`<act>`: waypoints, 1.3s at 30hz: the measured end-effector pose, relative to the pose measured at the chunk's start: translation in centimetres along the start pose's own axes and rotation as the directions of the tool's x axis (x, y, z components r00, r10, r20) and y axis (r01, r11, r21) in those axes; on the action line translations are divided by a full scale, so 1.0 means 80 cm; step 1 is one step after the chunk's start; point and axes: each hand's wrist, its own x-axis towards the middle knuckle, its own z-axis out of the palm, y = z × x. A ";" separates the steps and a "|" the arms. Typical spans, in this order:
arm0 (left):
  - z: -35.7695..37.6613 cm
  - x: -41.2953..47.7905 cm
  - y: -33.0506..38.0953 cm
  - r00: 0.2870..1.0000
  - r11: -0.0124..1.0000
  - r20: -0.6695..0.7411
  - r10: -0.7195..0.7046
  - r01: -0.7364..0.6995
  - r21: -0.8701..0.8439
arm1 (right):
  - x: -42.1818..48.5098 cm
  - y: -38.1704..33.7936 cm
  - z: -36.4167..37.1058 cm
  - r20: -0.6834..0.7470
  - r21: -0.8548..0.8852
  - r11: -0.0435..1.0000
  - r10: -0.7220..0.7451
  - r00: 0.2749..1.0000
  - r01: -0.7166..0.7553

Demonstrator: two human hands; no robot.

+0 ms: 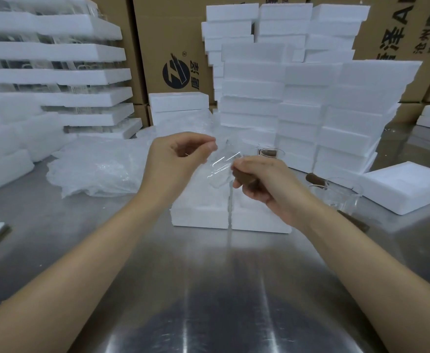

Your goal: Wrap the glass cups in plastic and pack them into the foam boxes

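Observation:
A clear glass cup with a brown wooden handle hangs in the air between my hands, above two open foam boxes set side by side on the steel table. My right hand grips the cup by its brown handle. My left hand pinches thin clear plastic at the cup's far side. A heap of plastic bags lies to the left. More glass cups with brown handles stand to the right.
Tall stacks of white foam boxes rise behind the work spot, with more foam trays stacked at the left. A single foam box lies at the right. Cardboard cartons line the back. The steel table reaches toward me.

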 end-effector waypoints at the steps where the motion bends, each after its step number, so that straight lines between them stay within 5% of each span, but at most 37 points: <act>1: 0.003 -0.003 0.002 0.999 1.000 0.038 0.014 -0.014 -0.001 | 0.000 0.001 0.002 -0.018 0.038 0.999 0.015 1.000 -0.014; 4: 0.013 -0.013 0.003 0.983 0.999 0.178 0.040 -0.040 -0.005 | 0.001 0.002 0.004 -0.032 0.270 0.958 0.106 0.994 -0.093; 8: 0.024 -0.024 0.000 0.965 0.997 0.257 0.058 -0.045 -0.057 | 0.005 0.006 0.006 0.038 0.649 0.742 0.189 0.981 -0.168; 14: 0.029 -0.030 0.004 0.972 0.990 0.215 0.095 -0.071 -0.119 | 0.007 0.005 0.017 0.069 0.801 0.587 0.109 0.992 -0.120; 20: 0.036 -0.036 0.000 0.982 0.990 0.164 0.090 -0.106 0.091 | 0.004 -0.006 0.011 0.107 0.945 0.290 0.156 0.982 -0.149; 30: 0.038 -0.045 0.005 0.926 0.920 0.353 0.136 -0.250 0.302 | -0.002 -0.001 0.021 0.126 0.752 0.637 0.109 0.986 -0.167; 39: 0.042 -0.046 0.003 0.874 0.832 0.293 0.388 -0.468 0.296 | 0.004 0.003 0.014 0.127 0.795 0.594 0.029 0.992 -0.119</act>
